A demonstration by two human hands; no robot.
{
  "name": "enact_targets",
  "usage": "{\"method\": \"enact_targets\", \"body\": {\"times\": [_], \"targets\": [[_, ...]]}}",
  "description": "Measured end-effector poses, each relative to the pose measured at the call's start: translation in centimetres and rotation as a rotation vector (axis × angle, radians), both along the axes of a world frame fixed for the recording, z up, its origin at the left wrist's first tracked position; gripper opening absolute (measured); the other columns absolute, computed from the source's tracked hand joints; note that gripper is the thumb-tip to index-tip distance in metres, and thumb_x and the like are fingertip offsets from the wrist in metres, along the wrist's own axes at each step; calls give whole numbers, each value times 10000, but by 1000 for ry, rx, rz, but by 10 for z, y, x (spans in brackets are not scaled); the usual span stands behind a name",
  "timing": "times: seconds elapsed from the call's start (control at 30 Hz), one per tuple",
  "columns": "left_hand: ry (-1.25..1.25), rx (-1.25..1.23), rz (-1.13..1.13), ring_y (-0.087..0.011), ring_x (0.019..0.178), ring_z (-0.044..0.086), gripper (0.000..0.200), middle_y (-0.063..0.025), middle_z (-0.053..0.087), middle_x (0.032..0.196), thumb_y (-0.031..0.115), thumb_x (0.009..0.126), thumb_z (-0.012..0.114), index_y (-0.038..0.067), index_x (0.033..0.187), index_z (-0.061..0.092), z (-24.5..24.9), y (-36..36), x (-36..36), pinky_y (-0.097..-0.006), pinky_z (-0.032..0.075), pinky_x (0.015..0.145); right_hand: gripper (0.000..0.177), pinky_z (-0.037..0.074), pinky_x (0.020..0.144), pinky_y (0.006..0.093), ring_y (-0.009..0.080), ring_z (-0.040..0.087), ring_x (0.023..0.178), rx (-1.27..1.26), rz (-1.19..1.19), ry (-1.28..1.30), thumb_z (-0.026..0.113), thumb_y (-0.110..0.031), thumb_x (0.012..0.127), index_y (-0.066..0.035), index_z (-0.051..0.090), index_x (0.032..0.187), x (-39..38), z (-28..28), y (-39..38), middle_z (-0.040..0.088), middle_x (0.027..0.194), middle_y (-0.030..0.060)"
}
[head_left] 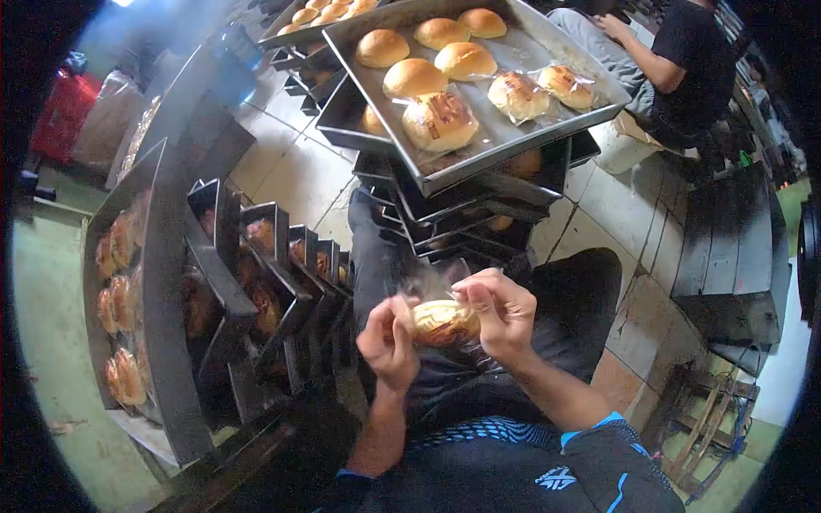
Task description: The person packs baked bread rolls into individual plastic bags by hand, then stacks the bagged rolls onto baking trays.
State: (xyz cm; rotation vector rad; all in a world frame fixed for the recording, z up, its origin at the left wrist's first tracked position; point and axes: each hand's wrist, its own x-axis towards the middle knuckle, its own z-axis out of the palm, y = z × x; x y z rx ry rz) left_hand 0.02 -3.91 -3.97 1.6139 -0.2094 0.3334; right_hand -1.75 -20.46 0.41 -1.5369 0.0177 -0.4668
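Over my lap, a golden-brown bun [446,323] in a clear plastic bag hangs between my two hands. My left hand [389,344] is closed in a pinch at the bag's left side, its fingers slightly blurred. On the other side, my right hand [501,313] pinches the bag's upper right edge between thumb and fingers. Beyond them, a metal tray [530,141] tops a stack of trays. It carries several bare buns [415,79] at the back and left. Wrapped buns with brown printing [439,121] lie towards its front and right.
Several trays with wrapped buns [124,303] stand stacked at my left. Another tray of buns [318,12] is at the top. A person in a black shirt [697,64] sits at upper right beside a white bucket [623,144]. Dark metal boxes [727,256] stand at right.
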Motion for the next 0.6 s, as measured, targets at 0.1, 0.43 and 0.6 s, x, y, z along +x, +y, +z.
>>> {"method": "enact_targets", "body": {"times": [0.1,0.43,0.6], "targets": [[-169,90,147,-272,855,702,295,-157,707,910,264,979,657,-19,902,685,17,26,7,-366,561,763,81,513,746,282,176,646,837,-60,92,23,754,-84,874,-13,744,913,8,20,-8,685,924,87],[-297,413,286,-250,756,638,230,-112,655,869,259,968,668,35,956,717,-33,81,17,-343,513,671,75,520,665,276,152,650,770,-82,266,-15,679,-86,937,-11,686,934,40,-59,21,647,938,106],[-363,356,239,-253,708,659,170,-93,646,776,149,906,746,-9,856,708,-33,54,37,-337,541,653,147,451,567,341,192,545,628,-451,-28,-297,799,-192,845,-74,712,823,70,-65,43,551,720,44]]}}
